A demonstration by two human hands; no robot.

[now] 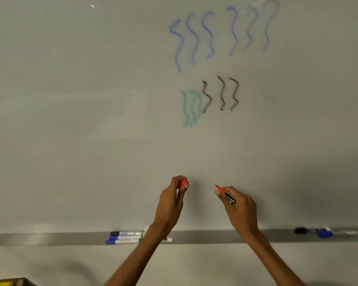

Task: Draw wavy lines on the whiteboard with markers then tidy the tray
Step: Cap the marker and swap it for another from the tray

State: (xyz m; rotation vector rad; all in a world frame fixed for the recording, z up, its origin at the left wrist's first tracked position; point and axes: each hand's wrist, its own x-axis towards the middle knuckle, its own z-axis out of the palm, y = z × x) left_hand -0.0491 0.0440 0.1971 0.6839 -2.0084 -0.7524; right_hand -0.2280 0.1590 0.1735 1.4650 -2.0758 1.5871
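The whiteboard (pixel 91 100) fills the view and carries several blue wavy lines (pixel 194 38) at the top, black wavy lines (pixel 221 93) below them, and faint green wavy lines (pixel 191 109) to their left. My left hand (pixel 171 201) pinches a red marker cap (pixel 183 183) in front of the board. My right hand (pixel 239 209) grips an uncapped red marker (pixel 225 193), its tip pointing up and left. The two hands are apart, cap and tip separated by a gap.
A grey tray (pixel 50 239) runs along the board's lower edge. On it lie a black marker (pixel 125 233) and two blue markers (pixel 122 239) left of my left arm, and a black item and a blue marker (pixel 324 232) at the right. A yellow-topped box (pixel 6 282) sits at bottom left.
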